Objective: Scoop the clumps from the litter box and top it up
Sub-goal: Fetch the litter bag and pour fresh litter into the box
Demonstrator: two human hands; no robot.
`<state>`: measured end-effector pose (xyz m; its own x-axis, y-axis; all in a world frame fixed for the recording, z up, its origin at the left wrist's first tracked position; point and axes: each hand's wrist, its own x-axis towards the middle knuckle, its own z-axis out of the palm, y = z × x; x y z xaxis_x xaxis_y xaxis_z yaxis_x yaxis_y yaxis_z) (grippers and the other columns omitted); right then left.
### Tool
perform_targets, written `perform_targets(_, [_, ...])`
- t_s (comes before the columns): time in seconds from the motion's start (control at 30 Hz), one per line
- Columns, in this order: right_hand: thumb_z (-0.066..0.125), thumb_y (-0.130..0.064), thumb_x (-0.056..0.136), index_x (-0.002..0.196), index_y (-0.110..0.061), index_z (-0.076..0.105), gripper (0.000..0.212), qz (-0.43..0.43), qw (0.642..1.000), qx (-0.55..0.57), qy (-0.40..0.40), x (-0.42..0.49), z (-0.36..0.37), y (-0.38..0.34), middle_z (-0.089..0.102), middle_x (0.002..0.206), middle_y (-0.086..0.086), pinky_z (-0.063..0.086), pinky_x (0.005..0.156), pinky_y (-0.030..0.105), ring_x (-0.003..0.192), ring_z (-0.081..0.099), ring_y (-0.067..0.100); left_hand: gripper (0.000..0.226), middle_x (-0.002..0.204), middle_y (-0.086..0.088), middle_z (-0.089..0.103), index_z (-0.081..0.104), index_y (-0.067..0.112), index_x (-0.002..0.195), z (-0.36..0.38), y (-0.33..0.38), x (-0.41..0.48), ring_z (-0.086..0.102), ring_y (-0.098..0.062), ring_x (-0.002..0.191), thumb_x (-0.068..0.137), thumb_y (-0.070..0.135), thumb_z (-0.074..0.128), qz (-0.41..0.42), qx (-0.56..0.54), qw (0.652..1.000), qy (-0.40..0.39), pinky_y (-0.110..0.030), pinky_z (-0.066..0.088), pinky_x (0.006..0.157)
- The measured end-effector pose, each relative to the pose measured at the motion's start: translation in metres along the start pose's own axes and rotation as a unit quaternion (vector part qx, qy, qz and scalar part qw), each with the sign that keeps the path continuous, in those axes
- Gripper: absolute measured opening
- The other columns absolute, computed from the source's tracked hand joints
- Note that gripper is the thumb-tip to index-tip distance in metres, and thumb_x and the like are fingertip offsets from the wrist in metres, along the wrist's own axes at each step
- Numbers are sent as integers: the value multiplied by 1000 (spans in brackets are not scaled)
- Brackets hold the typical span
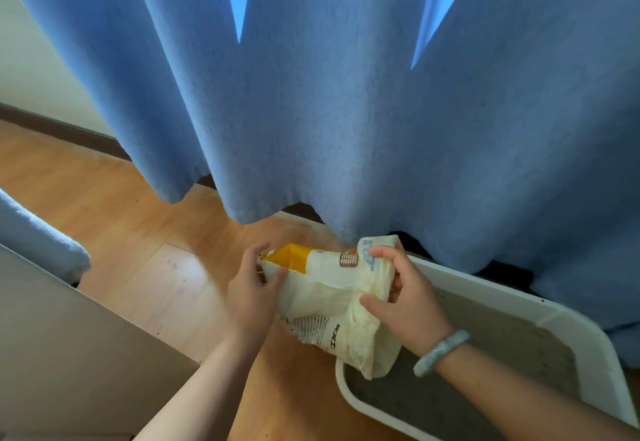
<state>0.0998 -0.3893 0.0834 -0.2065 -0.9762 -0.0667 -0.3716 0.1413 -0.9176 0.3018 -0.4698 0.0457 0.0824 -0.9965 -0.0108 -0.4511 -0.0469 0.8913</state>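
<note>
Two hands grip a cream litter bag (pixel 332 298): left hand (pixel 251 293) at its end, right hand (pixel 403 305) mid-bag, beside the litter box (pixel 568 316).

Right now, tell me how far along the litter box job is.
Done, apparently: the litter in the litter box looks smooth, no clumps showing; no scoop is in view. In hand: the left hand and right hand both grip the litter bag at the box's rim, no pour visible. Left: tipping fresh litter in.
</note>
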Motion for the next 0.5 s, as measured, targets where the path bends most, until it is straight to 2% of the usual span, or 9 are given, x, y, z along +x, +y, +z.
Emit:
perform_targets(0.13, [73, -11, 69, 110, -47, 46, 60, -3, 1000, 15, 14, -9, -16, 3, 55, 120, -10, 55, 85, 39, 109, 57, 12, 40, 78, 8, 61, 50, 45, 112, -1, 19, -6, 59, -12, 72, 85, 19, 63, 40, -2, 999, -16, -27, 48, 60])
perform_targets(0.27, [74, -8, 73, 106, -50, 47, 60, 16, 999, 32, 24, -13, -33, 6, 58, 115, -9, 56, 84, 36, 103, 60, 9, 36, 72, 15, 56, 54, 43, 106, -2, 42, -13, 54, -4, 67, 85, 16, 64, 87, 11, 996, -29, -22, 41, 59])
perform_targets(0.37, [74, -6, 74, 107, -48, 47, 59, 24, 999, 35, 21, -14, -42, 7, 60, 113, -8, 56, 82, 33, 100, 61, 7, 34, 81, 18, 62, 55, 44, 106, -1, 53, -17, 58, 0, 74, 86, 19, 63, 108, 22, 993, -52, -18, 42, 62])
perform_targets(0.5, [75, -8, 73, 109, -45, 48, 59, 50, 998, 41, 7, -14, -53, 16, 62, 110, -8, 56, 83, 37, 99, 63, 8, 27, 79, 18, 61, 58, 40, 103, 4, 57, -20, 56, 4, 73, 86, 19, 64, 120, 39, 990, -70, -17, 42, 62])
